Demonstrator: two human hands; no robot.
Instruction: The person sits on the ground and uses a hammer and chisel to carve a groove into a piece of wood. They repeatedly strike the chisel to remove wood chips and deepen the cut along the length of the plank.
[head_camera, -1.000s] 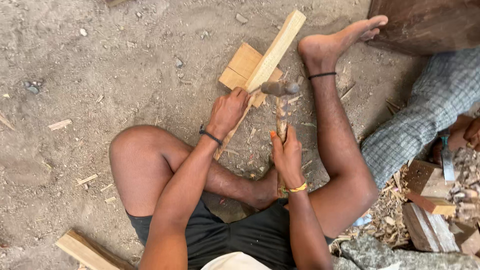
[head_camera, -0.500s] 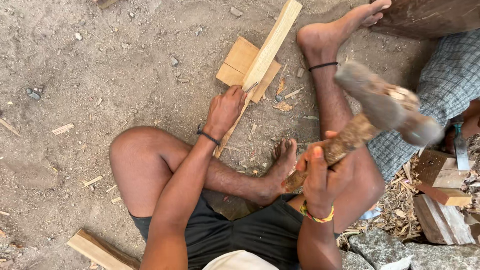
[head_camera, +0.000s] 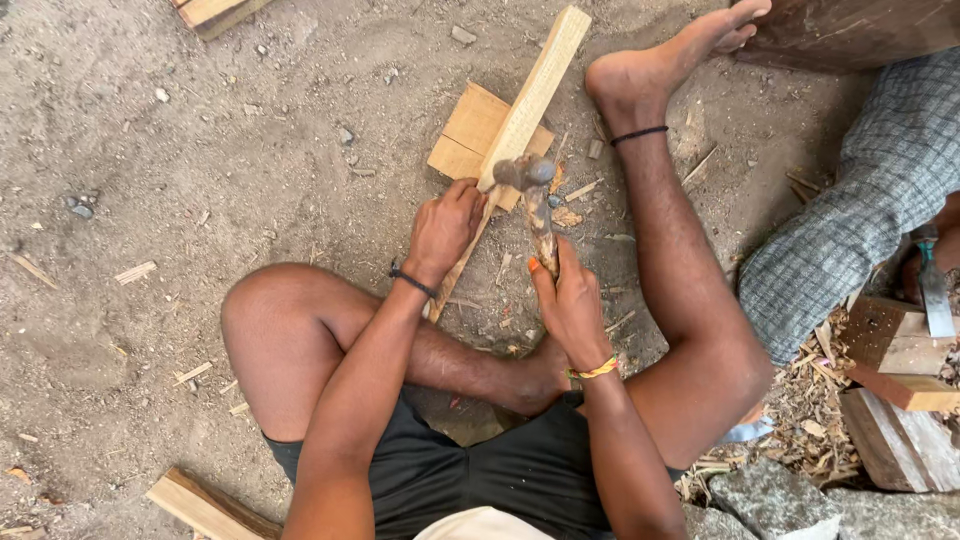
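I sit on bare dirt with my legs spread. My right hand (head_camera: 572, 305) grips the wooden handle of a hammer (head_camera: 532, 195), whose metal head rests down against a long pale wooden strip (head_camera: 530, 95). My left hand (head_camera: 442, 228) holds the near end of that strip, which lies slanted across a flat square wooden block (head_camera: 468, 135) on the ground. A black band circles my left wrist and a yellow one my right.
Another person's checked trouser leg (head_camera: 860, 210) is at the right, beside wooden blocks (head_camera: 900, 380), shavings and a blue-handled tool (head_camera: 935, 295). A stone (head_camera: 770, 500) lies bottom right. Wood offcuts lie at the bottom left (head_camera: 200, 505) and top (head_camera: 210, 12).
The hammer was down at the strip, then swung up high to the right, and has now come down onto the strip again. My left hand stayed on the strip.
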